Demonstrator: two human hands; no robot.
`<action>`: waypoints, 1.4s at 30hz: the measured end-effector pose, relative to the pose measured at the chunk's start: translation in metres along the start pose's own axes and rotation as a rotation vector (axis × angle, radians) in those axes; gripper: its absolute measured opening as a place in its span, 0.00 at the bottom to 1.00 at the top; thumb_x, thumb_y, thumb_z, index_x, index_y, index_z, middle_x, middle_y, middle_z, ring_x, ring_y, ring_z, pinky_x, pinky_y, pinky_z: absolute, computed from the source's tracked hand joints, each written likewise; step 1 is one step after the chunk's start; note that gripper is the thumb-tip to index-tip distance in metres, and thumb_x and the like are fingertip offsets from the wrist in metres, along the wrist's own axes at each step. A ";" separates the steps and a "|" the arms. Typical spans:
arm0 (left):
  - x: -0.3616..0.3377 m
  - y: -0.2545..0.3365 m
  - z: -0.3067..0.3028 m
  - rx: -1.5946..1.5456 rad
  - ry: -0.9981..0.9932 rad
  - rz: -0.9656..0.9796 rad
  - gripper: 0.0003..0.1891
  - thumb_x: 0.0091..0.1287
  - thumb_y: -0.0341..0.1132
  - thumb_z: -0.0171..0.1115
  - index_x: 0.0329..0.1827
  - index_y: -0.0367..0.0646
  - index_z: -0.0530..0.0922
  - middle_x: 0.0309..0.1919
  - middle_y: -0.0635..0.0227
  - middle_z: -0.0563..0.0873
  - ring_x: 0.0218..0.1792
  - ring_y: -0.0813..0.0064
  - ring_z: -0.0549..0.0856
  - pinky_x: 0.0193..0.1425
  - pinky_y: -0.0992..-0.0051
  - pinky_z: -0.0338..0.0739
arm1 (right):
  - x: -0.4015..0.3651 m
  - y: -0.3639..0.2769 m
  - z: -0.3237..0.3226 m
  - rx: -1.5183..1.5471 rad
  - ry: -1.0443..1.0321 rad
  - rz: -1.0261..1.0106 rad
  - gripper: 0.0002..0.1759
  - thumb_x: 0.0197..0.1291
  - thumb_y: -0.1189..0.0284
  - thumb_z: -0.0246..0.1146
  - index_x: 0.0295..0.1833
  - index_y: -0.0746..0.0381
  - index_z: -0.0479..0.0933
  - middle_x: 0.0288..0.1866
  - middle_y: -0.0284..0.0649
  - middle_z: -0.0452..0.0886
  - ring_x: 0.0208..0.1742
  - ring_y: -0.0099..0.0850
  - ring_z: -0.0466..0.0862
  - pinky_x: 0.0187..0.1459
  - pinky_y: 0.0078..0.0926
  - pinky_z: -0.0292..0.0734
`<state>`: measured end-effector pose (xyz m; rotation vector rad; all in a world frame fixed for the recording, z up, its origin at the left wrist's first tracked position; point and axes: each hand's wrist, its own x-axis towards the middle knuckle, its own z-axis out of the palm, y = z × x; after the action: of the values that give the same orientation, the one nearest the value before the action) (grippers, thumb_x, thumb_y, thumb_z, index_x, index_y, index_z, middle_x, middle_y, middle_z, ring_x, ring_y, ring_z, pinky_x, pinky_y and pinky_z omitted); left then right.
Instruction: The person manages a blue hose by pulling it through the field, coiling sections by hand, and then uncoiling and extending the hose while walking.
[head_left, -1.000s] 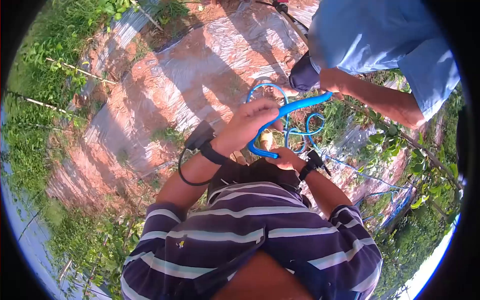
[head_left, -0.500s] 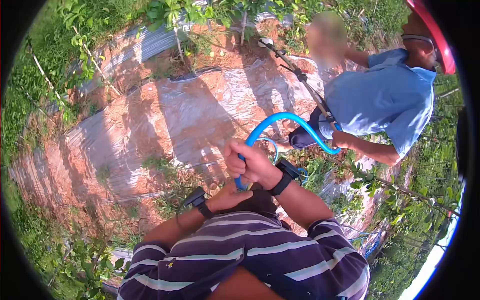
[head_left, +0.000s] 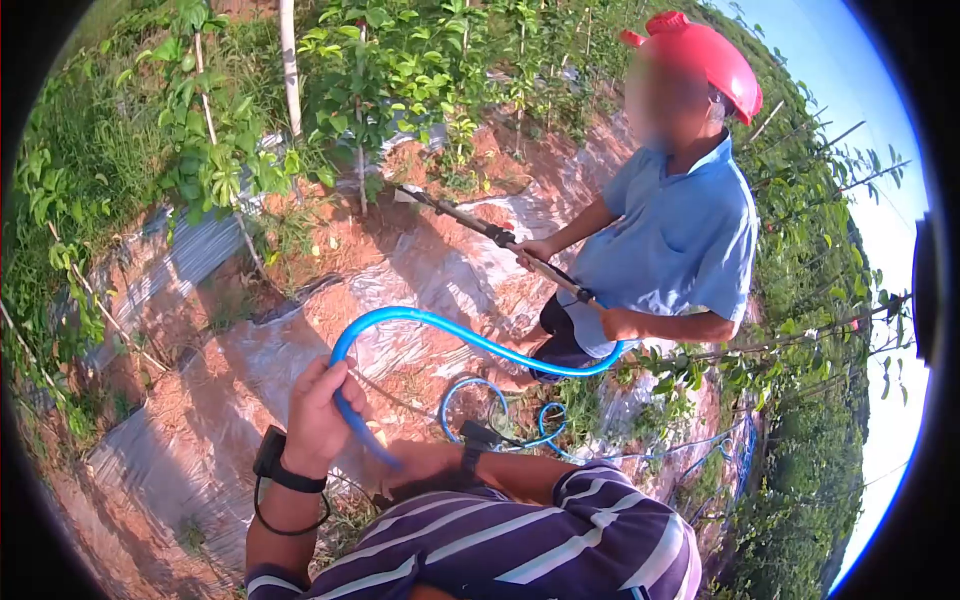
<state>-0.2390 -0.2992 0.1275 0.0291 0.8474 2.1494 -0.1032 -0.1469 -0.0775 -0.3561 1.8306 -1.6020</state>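
Head view, left hand [head_left: 318,412] grip wrapped round blue hose [head_left: 470,341], right hand [head_left: 425,466] beneath, grip unclear

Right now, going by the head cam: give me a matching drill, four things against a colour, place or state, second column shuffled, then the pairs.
Things:
1. hose
2. cap
3. spray rod
4. plastic sheet

Descriptions:
A. red, worn by the co-worker
B. spread over the soil
C. blue, gripped in the left hand
D. held by the co-worker, tip toward the plants

Pairs: 1-C, 2-A, 3-D, 4-B.
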 end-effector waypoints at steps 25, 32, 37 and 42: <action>0.105 0.120 -0.236 0.973 -0.721 -0.400 0.15 0.73 0.37 0.60 0.57 0.37 0.76 0.42 0.64 0.86 0.46 0.76 0.85 0.54 0.71 0.79 | 0.237 -0.239 -0.096 1.419 1.060 -0.344 0.24 0.72 0.53 0.55 0.56 0.63 0.72 0.29 0.35 0.75 0.29 0.28 0.75 0.36 0.33 0.76; 0.092 0.222 -0.159 -0.149 -0.316 -0.822 0.13 0.76 0.42 0.52 0.41 0.42 0.79 0.25 0.67 0.80 0.31 0.67 0.82 0.47 0.59 0.78 | 0.251 -0.217 -0.001 1.044 0.868 -0.183 0.30 0.76 0.45 0.43 0.64 0.58 0.71 0.54 0.42 0.79 0.52 0.29 0.81 0.59 0.32 0.75; 0.093 0.263 -0.146 -0.088 -0.177 -0.857 0.15 0.77 0.43 0.49 0.40 0.42 0.79 0.24 0.71 0.81 0.30 0.70 0.83 0.48 0.59 0.78 | 0.243 -0.256 0.059 0.577 0.937 -0.062 0.23 0.73 0.54 0.56 0.59 0.63 0.76 0.51 0.37 0.82 0.53 0.26 0.79 0.60 0.29 0.72; 0.086 0.284 -0.138 0.033 -0.114 -0.796 0.16 0.79 0.44 0.47 0.40 0.42 0.78 0.24 0.76 0.79 0.28 0.76 0.81 0.45 0.65 0.78 | 0.240 -0.170 0.081 -0.114 0.766 0.472 0.27 0.48 0.50 0.70 0.46 0.60 0.82 0.39 0.45 0.85 0.44 0.43 0.84 0.46 0.41 0.77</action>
<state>-0.5305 -0.4443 0.1641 -0.1446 0.6732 1.3724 -0.2658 -0.3892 0.0104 0.6977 2.3235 -1.3824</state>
